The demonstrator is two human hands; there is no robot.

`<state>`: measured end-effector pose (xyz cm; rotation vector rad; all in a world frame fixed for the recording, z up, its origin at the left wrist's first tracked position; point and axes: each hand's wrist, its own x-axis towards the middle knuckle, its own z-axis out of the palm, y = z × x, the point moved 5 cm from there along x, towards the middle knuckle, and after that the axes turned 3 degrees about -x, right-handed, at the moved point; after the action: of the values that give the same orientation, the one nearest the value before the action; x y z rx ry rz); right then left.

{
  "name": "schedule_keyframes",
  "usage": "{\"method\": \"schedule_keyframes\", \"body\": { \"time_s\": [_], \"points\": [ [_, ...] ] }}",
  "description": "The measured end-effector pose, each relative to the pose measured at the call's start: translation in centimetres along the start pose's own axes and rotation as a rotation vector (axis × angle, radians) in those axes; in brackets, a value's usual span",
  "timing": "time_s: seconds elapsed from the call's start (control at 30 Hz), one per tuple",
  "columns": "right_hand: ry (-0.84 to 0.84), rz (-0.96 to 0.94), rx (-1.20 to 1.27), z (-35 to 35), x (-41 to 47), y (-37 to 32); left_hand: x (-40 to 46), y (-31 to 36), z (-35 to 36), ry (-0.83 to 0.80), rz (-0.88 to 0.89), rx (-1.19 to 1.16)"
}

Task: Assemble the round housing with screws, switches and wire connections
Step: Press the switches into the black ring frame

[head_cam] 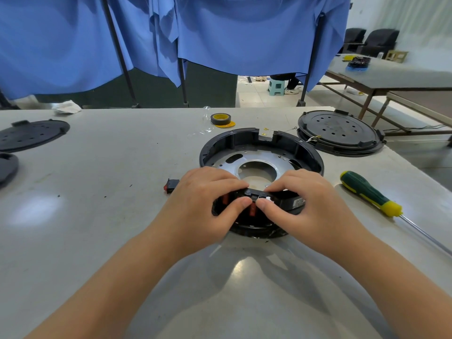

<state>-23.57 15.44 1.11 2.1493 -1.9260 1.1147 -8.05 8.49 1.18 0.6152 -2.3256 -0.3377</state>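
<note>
The round black housing (pixel 247 140) lies open side up on the table, a silver metal plate (pixel 281 155) with a centre hole inside it. Both hands rest on its near rim. My left hand (pixel 205 201) pinches the rim with thumb outside and fingers over the top, next to a red switch (pixel 253 207) set in the wall. My right hand (pixel 305 204) grips the rim just to the right, thumb pressing by a small white part (pixel 268 198). A second red switch (pixel 225 198) shows under my left fingers. A loose red and black switch (pixel 171 185) lies left of the housing.
A green and yellow screwdriver (pixel 369 194) lies to the right. A black round lid (pixel 340 132) sits at the back right, more black lids (pixel 31 134) at the far left. A roll of tape (pixel 220 118) stands behind the housing. Thin wires with gold terminals (pixel 314 138) trail at the housing's far rim.
</note>
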Motion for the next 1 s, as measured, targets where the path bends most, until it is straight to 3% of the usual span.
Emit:
{"method": "schedule_keyframes", "body": {
  "time_s": [0.53,0.8,1.0],
  "points": [
    [0.033,0.059,0.002,0.07,0.12,-0.10,0.17,-0.44,-0.08,0.064,-0.174,-0.173],
    [0.039,0.075,-0.019,0.09,0.10,-0.22,0.13,-0.15,-0.18,0.067,-0.171,-0.164],
    [-0.083,0.031,-0.091,0.17,0.07,-0.11,-0.03,-0.10,-0.08,-0.013,-0.113,-0.080]
  ]
}}
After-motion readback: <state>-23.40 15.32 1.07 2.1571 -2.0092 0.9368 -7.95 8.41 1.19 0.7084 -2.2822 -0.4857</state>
